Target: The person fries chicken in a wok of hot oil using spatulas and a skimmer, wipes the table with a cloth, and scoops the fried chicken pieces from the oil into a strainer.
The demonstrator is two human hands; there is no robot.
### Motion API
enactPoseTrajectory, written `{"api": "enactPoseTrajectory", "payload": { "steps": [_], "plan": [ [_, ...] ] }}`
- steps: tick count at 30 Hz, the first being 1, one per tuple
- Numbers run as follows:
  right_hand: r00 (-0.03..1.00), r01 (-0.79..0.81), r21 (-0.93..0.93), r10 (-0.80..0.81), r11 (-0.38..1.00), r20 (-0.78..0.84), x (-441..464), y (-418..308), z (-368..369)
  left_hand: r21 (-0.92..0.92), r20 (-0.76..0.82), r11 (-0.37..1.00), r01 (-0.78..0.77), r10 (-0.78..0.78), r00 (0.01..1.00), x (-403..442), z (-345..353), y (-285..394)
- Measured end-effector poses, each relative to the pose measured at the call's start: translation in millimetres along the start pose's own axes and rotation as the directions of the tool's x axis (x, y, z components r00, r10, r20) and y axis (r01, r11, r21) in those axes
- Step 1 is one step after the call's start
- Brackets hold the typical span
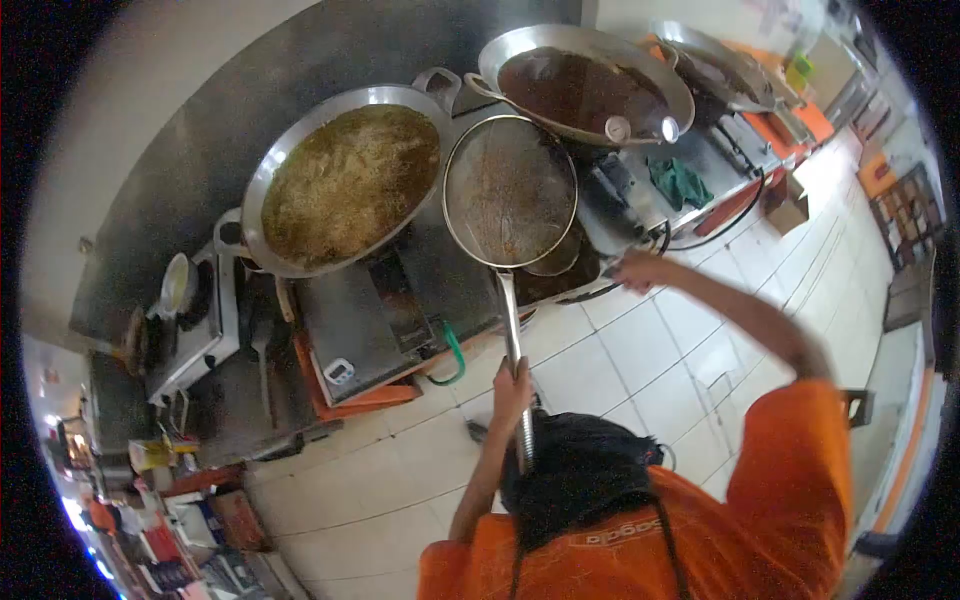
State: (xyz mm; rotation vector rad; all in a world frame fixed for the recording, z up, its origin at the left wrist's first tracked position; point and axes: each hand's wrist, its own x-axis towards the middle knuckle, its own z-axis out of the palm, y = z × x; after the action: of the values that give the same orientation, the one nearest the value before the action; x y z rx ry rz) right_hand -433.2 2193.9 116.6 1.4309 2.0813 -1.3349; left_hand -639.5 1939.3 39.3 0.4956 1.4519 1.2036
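My left hand (pixel 513 385) is wrapped round the metal handle of a large round mesh strainer (pixel 510 190). The strainer's mesh lies over the stove top, between two big woks, with brown bits on it. My right hand (pixel 640 272) is closed on a thin handle at the counter's front edge, close to a dark tray (pixel 545 287); a round ladle or skimmer head (pixel 555 255) shows partly behind the strainer. On the left, a wok (pixel 350 185) holds bubbling yellowish oil. Another wok (pixel 585 85) holds dark brown liquid, with a round dial at its rim.
A third wok (pixel 715 65) stands farther right. Near it lies a green cloth (pixel 678 184). A small timer (pixel 339 371) sits at the counter's front left corner, beside a green hose (pixel 455 355). A small burner (pixel 200 320) stands left. Below is a tiled floor (pixel 590 360).
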Motion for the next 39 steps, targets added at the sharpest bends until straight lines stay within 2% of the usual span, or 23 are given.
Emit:
{"api": "enactPoseTrajectory", "payload": {
  "steps": [2, 3, 6, 7, 8, 9, 10, 13, 16, 17, 18, 19, 22, 25, 27, 29, 32, 33, 34, 36, 37, 38, 39],
  "plan": [
    [0.963, 0.271, 0.015, -0.27, 0.963, -0.013, 21.5, 35.0, 27.1, -0.061, 0.068, 0.998, 0.014, -0.009, 0.998, -4.1, -1.3, 7.4],
    [0.988, 0.02, 0.4, 0.043, 0.916, -0.148, 5.2, 12.2, 41.5, -0.086, 0.119, 0.996, 0.005, 0.005, 0.993, -10.3, -2.9, 15.3],
    [0.886, 0.144, -0.171, -0.204, 0.975, -0.416, 57.3, 69.1, 70.3, -0.015, 0.104, 0.999, 0.046, -0.044, 0.994, -7.2, -7.5, 10.9],
    [0.869, 0.182, -0.469, -0.365, 0.864, -0.335, 51.4, 67.7, 65.3, 0.003, 0.108, 0.998, 0.065, -0.065, 0.992, -6.5, -10.6, 11.8],
    [0.823, 0.202, -0.72, -0.514, 0.665, -0.243, 45.0, 65.8, 60.3, 0.016, 0.123, 0.997, 0.074, -0.076, 0.99, -7.2, -12.6, 14.4],
    [0.818, 0.205, -0.869, -0.566, 0.45, -0.1, 41.9, 60.1, 52.3, 0.032, 0.126, 0.996, 0.077, -0.081, 0.989, -9.2, -14.1, 15.0],
    [0.813, 0.203, -0.958, -0.58, 0.201, 0.05, 39.0, 53.7, 43.4, 0.048, 0.129, 0.996, 0.077, -0.082, 0.988, -8.8, -16.0, 15.8],
    [0.796, 0.131, -0.962, -0.604, 0.24, -0.043, 18.2, 29.2, 19.2, 0.088, 0.123, 0.995, 0.044, -0.055, 0.991, -5.1, -17.8, 14.4],
    [0.849, 0.444, -0.526, -0.529, 0.725, -0.013, 51.0, 47.6, -9.9, 0.158, 0.088, 0.987, 0.007, -0.021, 0.996, -3.4, -13.0, 14.0],
    [0.938, 0.337, -0.188, -0.346, 0.923, -0.015, 51.3, 43.2, -17.6, 0.181, 0.073, 0.984, 0.0, -0.013, 0.997, -4.0, -12.0, 12.9],
    [0.985, 0.152, 0.164, -0.163, 0.975, 0.057, 46.5, 32.7, -27.8, 0.158, 0.081, 0.987, -0.018, 0.005, 0.997, -1.9, -12.4, 10.1],
    [0.982, -0.08, 0.466, -0.009, 0.881, 0.187, 40.0, 22.4, -35.6, 0.192, 0.077, 0.981, -0.039, 0.025, 0.997, -0.5, -13.4, 8.5],
    [0.975, -0.205, 0.579, 0.11, 0.789, 0.194, -4.8, -20.1, -50.9, 0.287, 0.044, 0.952, -0.105, 0.096, 0.994, 1.4, -12.9, 0.5],
    [0.912, -0.378, 0.645, 0.149, 0.664, 0.381, -12.1, -19.9, -73.6, 0.417, 0.018, 0.886, -0.203, 0.215, 0.976, 12.5, -18.0, -18.7],
    [0.914, -0.373, 0.634, 0.149, 0.677, 0.377, -18.2, -18.5, -83.3, 0.494, 0.025, 0.812, -0.312, 0.346, 0.938, 21.5, -21.3, -25.6],
    [0.898, -0.401, 0.642, 0.141, 0.654, 0.417, -24.9, -18.3, -90.2, 0.502, 0.008, 0.812, -0.298, 0.34, 0.94, 22.4, -23.6, -19.0],
    [0.945, -0.269, 0.604, 0.083, 0.75, 0.318, -59.9, -33.8, -90.1, 0.478, -0.001, 0.825, -0.3, 0.342, 0.94, 43.2, -36.6, -36.6],
    [0.984, -0.033, 0.383, -0.038, 0.923, 0.176, -69.3, -32.6, -87.0, 0.478, 0.003, 0.825, -0.303, 0.343, 0.939, 47.0, -41.5, -41.6],
    [0.977, 0.192, 0.092, -0.199, 0.977, 0.075, -79.3, -29.2, -83.1, 0.477, 0.007, 0.824, -0.306, 0.345, 0.939, 50.3, -46.4, -46.4],
    [0.949, 0.248, -0.134, -0.268, 0.96, -0.164, -89.9, -33.1, -50.9, 0.504, 0.024, 0.805, -0.313, 0.349, 0.937, 51.4, -53.9, -43.5],
    [0.929, 0.133, -0.022, -0.132, 0.991, -0.345, -90.2, -35.5, -22.7, 0.535, 0.011, 0.793, -0.29, 0.337, 0.942, 49.0, -52.7, -35.3],
    [0.774, 0.289, -0.154, -0.326, 0.945, -0.543, -68.6, -16.4, 9.6, 0.568, -0.002, 0.779, -0.265, 0.323, 0.946, 38.9, -50.1, -21.2],
    [0.544, 0.4, -0.306, -0.492, 0.864, -0.679, -44.1, 3.5, 40.8, 0.604, -0.012, 0.761, -0.237, 0.306, 0.952, 25.7, -48.5, -6.3]
  ]
}}
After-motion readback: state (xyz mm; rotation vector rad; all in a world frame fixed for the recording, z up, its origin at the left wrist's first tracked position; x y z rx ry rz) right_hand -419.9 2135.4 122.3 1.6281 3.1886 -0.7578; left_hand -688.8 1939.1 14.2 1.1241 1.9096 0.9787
